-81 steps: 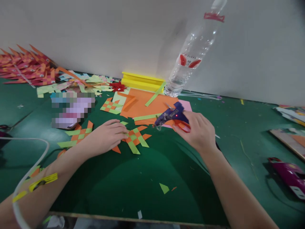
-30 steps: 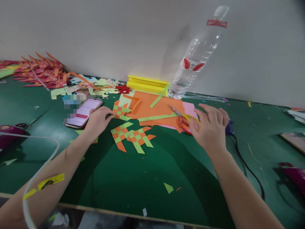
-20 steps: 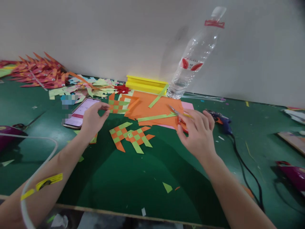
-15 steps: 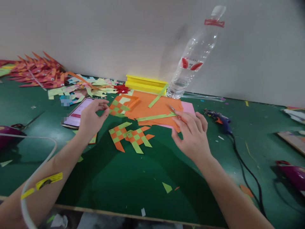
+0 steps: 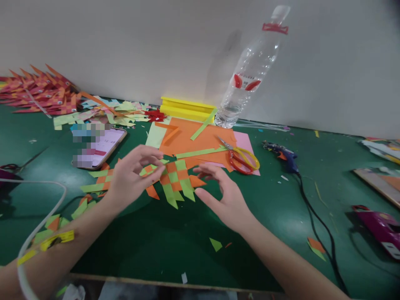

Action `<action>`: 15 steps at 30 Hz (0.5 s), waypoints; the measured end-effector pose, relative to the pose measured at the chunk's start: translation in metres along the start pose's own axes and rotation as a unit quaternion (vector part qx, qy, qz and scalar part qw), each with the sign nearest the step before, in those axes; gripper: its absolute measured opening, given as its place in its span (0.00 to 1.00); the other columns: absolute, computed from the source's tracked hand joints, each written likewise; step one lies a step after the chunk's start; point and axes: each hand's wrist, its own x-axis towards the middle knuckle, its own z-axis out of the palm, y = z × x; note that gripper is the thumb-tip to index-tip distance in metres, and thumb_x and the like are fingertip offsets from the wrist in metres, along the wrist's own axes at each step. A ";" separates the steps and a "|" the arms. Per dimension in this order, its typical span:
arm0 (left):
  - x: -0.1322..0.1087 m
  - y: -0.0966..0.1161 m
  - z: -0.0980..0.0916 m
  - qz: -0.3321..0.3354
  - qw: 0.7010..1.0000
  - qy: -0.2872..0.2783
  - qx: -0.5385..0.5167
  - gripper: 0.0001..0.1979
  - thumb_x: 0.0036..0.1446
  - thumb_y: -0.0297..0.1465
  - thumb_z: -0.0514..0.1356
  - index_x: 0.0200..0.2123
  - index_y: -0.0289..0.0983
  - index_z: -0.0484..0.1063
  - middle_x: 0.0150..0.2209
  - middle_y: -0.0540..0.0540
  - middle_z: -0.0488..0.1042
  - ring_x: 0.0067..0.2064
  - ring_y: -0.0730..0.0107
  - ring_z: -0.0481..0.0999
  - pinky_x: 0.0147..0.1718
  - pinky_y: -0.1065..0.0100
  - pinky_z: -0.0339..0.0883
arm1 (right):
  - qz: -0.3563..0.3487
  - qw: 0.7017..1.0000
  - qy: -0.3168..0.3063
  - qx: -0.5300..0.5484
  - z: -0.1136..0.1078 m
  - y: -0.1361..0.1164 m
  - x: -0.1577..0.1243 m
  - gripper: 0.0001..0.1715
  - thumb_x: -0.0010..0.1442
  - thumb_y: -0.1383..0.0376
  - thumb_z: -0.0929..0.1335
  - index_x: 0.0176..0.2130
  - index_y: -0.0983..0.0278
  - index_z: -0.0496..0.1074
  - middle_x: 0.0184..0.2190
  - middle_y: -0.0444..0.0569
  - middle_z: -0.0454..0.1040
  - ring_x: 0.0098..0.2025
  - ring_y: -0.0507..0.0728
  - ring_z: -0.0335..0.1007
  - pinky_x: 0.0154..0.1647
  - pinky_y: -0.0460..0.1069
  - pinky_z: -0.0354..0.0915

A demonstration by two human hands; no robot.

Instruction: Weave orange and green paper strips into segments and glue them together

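My left hand (image 5: 136, 173) has its thumb and index finger closed at the left edge of a green and orange woven paper fish (image 5: 175, 177). Another woven fish lies partly hidden beneath it. To the right of the fish, my right hand (image 5: 223, 193) is held with its thumb and fingers apart, near an orange tail point and holding nothing. Scissors (image 5: 243, 160) with red and yellow handles rest on orange paper sheets (image 5: 184, 139) behind my right hand. Green strips (image 5: 203, 152) lie on those sheets.
A phone (image 5: 108, 146) lies left, below paper scraps (image 5: 125, 112) and piled red fish (image 5: 40, 93). A tall bottle (image 5: 246, 75) stands by the wall. On the right are a blue glue gun (image 5: 284, 156), its black cord and a purple object (image 5: 378, 225). A white cable crosses my left forearm.
My right hand has let go of the scissors and moved left. My left hand has moved right and nearer, and a woven fish that was beside the orange sheets is now between my hands.
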 end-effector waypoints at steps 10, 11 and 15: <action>-0.017 0.009 0.021 -0.034 0.984 -0.175 -0.028 0.16 0.56 0.32 0.64 0.48 0.39 0.69 0.37 0.48 0.76 0.37 0.68 0.78 0.39 0.66 0.73 | 0.182 0.972 -0.083 0.125 0.018 -0.004 -0.006 0.12 0.58 0.57 0.68 0.33 0.64 0.74 0.26 0.44 0.75 0.27 0.52 0.67 0.29 0.47 0.62; -0.017 0.009 0.021 -0.031 0.982 -0.183 -0.020 0.15 0.55 0.33 0.65 0.46 0.39 0.70 0.36 0.48 0.76 0.36 0.67 0.77 0.39 0.66 0.73 | 0.171 0.974 -0.084 0.120 0.018 -0.005 -0.006 0.11 0.58 0.58 0.68 0.32 0.64 0.74 0.26 0.43 0.74 0.27 0.51 0.67 0.29 0.47 0.62; -0.016 0.007 0.022 0.002 0.978 -0.209 0.017 0.05 0.55 0.33 0.66 0.32 0.38 0.75 0.34 0.46 0.77 0.38 0.66 0.77 0.39 0.65 0.71 | 0.125 0.984 -0.082 0.098 0.017 -0.009 -0.008 0.07 0.58 0.62 0.69 0.33 0.63 0.75 0.26 0.41 0.74 0.28 0.50 0.66 0.31 0.46 0.62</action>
